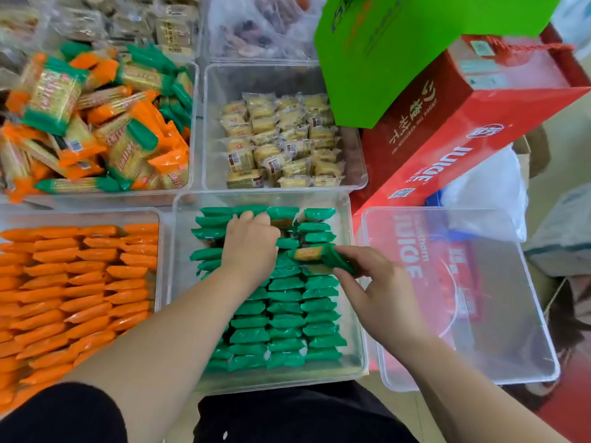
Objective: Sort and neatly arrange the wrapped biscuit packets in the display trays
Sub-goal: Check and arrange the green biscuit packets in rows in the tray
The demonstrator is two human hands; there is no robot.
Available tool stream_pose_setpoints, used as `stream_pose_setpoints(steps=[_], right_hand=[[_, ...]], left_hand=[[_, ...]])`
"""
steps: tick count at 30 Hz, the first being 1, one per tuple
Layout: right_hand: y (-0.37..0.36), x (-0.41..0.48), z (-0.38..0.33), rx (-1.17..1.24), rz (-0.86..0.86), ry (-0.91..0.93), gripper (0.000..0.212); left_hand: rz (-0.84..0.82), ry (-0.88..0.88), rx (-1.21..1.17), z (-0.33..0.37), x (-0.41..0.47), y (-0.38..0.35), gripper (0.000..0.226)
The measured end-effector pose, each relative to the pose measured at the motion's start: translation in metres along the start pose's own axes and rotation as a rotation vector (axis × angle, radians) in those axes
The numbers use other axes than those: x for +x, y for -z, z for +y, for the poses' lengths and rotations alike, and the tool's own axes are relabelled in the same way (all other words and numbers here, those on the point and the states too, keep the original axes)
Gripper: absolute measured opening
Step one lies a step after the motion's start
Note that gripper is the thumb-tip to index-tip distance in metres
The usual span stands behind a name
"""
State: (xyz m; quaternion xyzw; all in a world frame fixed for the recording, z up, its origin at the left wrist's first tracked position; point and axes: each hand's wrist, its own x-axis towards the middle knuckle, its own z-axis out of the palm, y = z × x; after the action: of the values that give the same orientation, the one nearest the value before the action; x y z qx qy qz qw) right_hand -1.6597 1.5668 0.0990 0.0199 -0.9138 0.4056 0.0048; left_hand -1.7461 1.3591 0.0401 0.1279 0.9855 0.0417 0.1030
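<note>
A clear tray (353, 318) in front of me holds neat rows of green-wrapped biscuit packets (286, 311). My left hand (249, 244) reaches into the tray's far half, fingers curled over the green packets in the back rows. My right hand (377, 289) pinches one green packet (323, 255) by its end and holds it tilted just above the right-hand rows. To the left, a second tray (161, 251) is packed with rows of orange-wrapped packets (76, 282). A tray at the back left (192, 129) holds a loose heap of mixed orange and green packets (96, 123).
A tray of small pale clear-wrapped cakes (364, 174) stands behind the green tray. An empty clear tray (540, 314) lies at the right over red juice cartons (447, 129). A green box (383, 52) leans at the back right. More bins of wrapped snacks (128, 24) line the back.
</note>
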Motion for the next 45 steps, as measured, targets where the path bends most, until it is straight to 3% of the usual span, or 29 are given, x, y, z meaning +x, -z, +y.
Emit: stream_pose_setpoints(steps=[5,10,18,24,28,30,33,36,38,42,45], right_hand=[[-0.001,0.005,-0.004,-0.009,0.018,0.047,0.031],[-0.011,0.02,-0.013,-0.069,0.037,0.168,0.026],[-0.061,0.054,-0.003,-0.305,-0.106,0.311,0.033],[-0.084,0.069,0.009,-0.65,-0.167,0.401,0.029],[-0.084,0.063,0.009,-0.808,-0.388,0.372,0.01],[-0.079,0.059,0.005,-0.868,-0.527,0.298,0.032],[-0.069,0.054,-0.003,-0.905,-0.58,0.263,0.05],[-0.057,0.045,-0.01,-0.799,-0.552,0.264,0.053],[-0.047,0.034,-0.013,-0.583,-0.462,0.25,0.046],[-0.011,0.009,-0.027,-0.018,-0.487,-0.073,0.03],[0.018,-0.011,-0.03,0.291,-0.419,-0.187,0.025]], left_hand=[[0.108,0.002,-0.104,-0.01,0.002,0.003,0.022],[0.245,0.194,-0.492,-0.02,-0.023,0.034,0.021],[0.378,0.429,-0.741,-0.041,-0.081,0.057,0.019],[0.331,0.525,-0.923,-0.042,-0.12,0.053,0.022],[0.263,0.576,-0.923,-0.041,-0.135,0.042,0.03],[0.206,0.591,-0.952,-0.04,-0.139,0.039,0.034],[0.124,0.604,-1.033,-0.034,-0.145,0.043,0.045],[0.131,0.632,-1.123,-0.022,-0.144,0.046,0.027],[0.153,0.663,-1.228,-0.012,-0.144,0.049,0.028],[0.205,0.685,-1.422,0.012,-0.146,0.06,0.026],[0.199,0.656,-1.438,0.029,-0.152,0.065,0.022]])
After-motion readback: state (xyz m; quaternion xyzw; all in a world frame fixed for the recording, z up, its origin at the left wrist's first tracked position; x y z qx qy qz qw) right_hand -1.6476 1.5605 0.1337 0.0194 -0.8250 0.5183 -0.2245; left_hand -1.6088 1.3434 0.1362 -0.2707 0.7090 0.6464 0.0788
